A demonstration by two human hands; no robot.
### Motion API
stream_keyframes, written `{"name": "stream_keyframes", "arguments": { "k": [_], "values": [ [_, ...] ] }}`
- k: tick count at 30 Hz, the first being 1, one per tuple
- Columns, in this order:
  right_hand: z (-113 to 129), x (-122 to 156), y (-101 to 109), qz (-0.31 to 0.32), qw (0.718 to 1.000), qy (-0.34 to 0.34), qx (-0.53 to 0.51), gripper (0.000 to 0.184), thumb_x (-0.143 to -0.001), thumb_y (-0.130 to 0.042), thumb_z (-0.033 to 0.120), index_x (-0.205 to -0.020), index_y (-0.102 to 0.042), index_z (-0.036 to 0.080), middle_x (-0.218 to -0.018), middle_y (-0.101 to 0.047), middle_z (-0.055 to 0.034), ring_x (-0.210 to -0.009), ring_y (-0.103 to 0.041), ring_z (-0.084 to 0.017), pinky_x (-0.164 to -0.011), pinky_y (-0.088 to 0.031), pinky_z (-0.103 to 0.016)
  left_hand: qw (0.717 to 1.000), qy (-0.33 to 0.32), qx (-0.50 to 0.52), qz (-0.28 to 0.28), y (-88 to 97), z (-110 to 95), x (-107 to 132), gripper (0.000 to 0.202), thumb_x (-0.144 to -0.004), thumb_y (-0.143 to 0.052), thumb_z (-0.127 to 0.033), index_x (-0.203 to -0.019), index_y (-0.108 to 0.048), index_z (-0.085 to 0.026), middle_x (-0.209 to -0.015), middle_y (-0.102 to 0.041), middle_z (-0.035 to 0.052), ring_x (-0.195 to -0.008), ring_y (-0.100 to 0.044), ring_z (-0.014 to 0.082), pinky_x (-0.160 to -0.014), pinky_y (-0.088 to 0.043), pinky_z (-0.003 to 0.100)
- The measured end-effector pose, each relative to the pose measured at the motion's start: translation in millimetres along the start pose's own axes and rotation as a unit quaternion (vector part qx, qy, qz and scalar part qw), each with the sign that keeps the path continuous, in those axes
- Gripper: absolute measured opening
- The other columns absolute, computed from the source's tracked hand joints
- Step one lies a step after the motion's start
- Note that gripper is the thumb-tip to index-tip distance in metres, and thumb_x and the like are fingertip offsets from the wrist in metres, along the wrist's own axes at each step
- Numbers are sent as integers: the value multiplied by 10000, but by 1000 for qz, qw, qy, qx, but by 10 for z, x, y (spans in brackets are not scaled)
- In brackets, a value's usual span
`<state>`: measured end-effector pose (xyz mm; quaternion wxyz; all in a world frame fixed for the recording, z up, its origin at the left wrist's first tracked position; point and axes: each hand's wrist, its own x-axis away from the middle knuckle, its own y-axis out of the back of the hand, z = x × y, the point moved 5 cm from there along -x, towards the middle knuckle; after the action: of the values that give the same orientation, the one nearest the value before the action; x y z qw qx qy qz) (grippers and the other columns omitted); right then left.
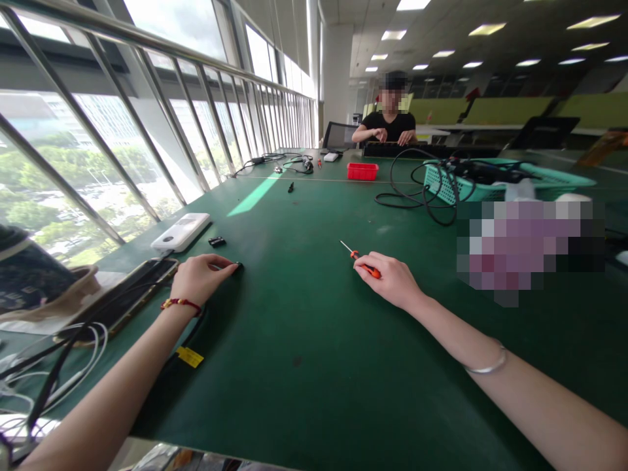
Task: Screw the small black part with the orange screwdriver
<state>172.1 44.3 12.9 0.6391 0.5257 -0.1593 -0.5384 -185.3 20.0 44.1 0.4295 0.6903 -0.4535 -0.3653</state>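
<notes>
My right hand (390, 280) is closed around the orange-and-black handle of a screwdriver (355, 254). Its thin metal shaft points away to the upper left, just above the green table (294, 314). On the left, my left hand (200, 280) pinches a small black part (239, 265) at its fingertips, low over the tabletop; its exact kind is too small to make out. Below that wrist runs a black cable with a yellow tag (190, 356). A small black piece (216, 241) lies just beyond the left hand.
A white power bank (182, 232) and a phone (122, 297) lie at the left edge near white cables (93, 353). Farther back stand a red tray (362, 171) and a turquoise basket (441, 183) with black cables. Across the table sits a person (390, 124), hands on a long black object.
</notes>
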Motion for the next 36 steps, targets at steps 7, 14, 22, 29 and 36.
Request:
{"name": "stream_keyframes", "arguments": {
  "k": [7, 14, 22, 29, 36],
  "values": [
    [3, 2, 7, -12, 1000, 5, 5, 242, -890, -455, 365, -925, -668, 255, -865, -651, 4, -671, -565, -111, -575, -370, -231, 1000, -1, -8, -9, -5, -15, 2, 425, -720, -589, -550, -882, -724, -180, -855, -729, 64, -837, -652, 240, -630, -444, 259],
    [-2, -2, -3, -5, 1000, 1, 5, 251, -894, -446, 370, -932, -664, 252, -872, -648, 3, -667, -558, -111, -572, -366, -231, 1000, -2, -7, -11, -21, -20, 24, 412, -739, -584, -526, -901, -718, -171, -885, -721, 63, -839, -647, 231, -639, -437, 258],
    [4, -2, 5, 1, 1000, 5, 2, 256, -895, -445, 368, -937, -667, 248, -873, -644, 0, -654, -545, -106, -569, -371, -229, 1000, 6, -15, -19, -18, -37, 54, 414, -748, -570, -541, -893, -707, -178, -894, -717, 61, -821, -645, 235, -621, -433, 266],
    [5, -3, 7, 0, 1000, 3, 1, 251, -894, -448, 366, -935, -665, 247, -878, -646, 3, -646, -543, -103, -571, -373, -228, 1000, 5, -15, -16, -20, -31, 51, 418, -741, -570, -547, -879, -704, -176, -885, -714, 59, -819, -642, 235, -621, -434, 266],
    [2, -3, 5, -3, 1000, 3, 7, 245, -893, -446, 366, -931, -660, 251, -871, -645, 8, -658, -553, -112, -577, -376, -237, 1000, 14, -23, -9, -41, -6, 72, 422, -743, -575, -538, -945, -700, -189, -890, -706, 49, -849, -636, 228, -625, -418, 259]
  ]
}}
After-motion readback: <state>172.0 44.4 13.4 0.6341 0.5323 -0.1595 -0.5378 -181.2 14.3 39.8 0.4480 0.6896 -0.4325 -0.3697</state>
